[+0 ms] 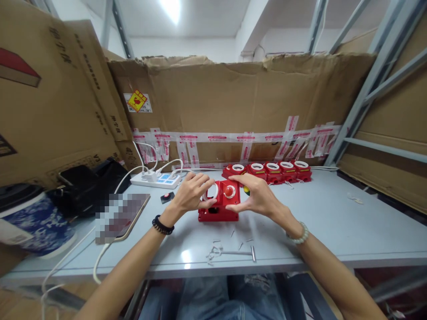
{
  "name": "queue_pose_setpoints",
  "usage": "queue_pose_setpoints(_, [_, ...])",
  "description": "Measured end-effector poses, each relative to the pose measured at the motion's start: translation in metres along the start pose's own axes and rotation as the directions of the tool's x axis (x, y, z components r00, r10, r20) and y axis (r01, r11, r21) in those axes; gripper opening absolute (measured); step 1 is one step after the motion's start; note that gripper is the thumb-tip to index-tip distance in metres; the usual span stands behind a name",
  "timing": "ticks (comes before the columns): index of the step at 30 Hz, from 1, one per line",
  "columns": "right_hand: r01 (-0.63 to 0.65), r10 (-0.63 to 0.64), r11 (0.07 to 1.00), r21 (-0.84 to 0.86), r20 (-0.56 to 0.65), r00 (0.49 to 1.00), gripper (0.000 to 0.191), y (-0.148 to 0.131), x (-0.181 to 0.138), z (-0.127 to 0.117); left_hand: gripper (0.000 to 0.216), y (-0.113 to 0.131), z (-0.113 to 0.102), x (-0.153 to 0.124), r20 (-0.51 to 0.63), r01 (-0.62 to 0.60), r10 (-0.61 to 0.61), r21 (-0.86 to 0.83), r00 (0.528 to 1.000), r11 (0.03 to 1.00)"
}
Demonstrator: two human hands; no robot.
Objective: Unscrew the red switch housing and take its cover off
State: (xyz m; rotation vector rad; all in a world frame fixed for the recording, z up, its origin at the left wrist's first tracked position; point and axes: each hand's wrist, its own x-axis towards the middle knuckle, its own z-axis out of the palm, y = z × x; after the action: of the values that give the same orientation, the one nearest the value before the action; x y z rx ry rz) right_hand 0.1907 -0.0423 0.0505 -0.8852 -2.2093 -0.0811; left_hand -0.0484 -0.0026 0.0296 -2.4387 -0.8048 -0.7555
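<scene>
A red plastic cover (pixel 229 199) with a white ring and a round orange-red button is held between my two hands. It sits over a red base (pixel 218 216) on the table; whether the two parts touch all round, I cannot tell. My left hand (pixel 193 191) grips the cover's left side by the white ring, thumb in front and fingers behind. On the right side, my right hand (pixel 255 195) has its thumb at the front edge and its fingers over the back. Several small screws (pixel 240 246) and a T-handle tool (pixel 236 253) lie in front of the base.
Several red housings with white rings (pixel 272 171) stand along the back. To the left are a power strip (pixel 156 179), a small black piece with a red button (pixel 167 197), a phone (pixel 123 218) and a blue-patterned cup (pixel 35 222). Cardboard (pixel 216 98) walls the back.
</scene>
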Motion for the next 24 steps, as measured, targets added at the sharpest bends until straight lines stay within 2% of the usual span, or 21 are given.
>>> queue_pose_setpoints(4, [0.011, -0.011, 0.997, -0.079, 0.002, 1.000, 0.064, -0.001, 0.000, -0.001, 0.037, 0.007, 0.002, 0.009, -0.005, 0.007, -0.007, 0.062, 1.000, 0.998])
queue_pose_setpoints(10, [-0.024, 0.015, 0.991, -0.132, -0.067, 0.998, 0.063, 0.001, 0.000, 0.000, 0.033, 0.010, 0.012, 0.016, -0.018, 0.033, -0.033, 0.048, 0.999, 0.998])
queue_pose_setpoints(17, [-0.012, -0.021, 0.974, -0.225, -0.141, 0.990, 0.063, 0.005, -0.001, 0.005, 0.022, 0.014, 0.012, 0.025, -0.045, 0.158, -0.159, -0.026, 0.986, 0.987])
queue_pose_setpoints(21, [-0.001, -0.076, 0.935, -0.354, -0.203, 0.976, 0.059, 0.001, -0.003, 0.007, 0.022, 0.021, 0.011, 0.035, -0.093, 0.292, -0.300, -0.088, 0.950, 0.952])
queue_pose_setpoints(24, [0.002, -0.133, 0.881, -0.473, -0.243, 0.961, 0.053, -0.004, -0.005, 0.013, 0.020, 0.030, 0.009, 0.040, -0.093, 0.438, -0.461, -0.196, 0.882, 0.877])
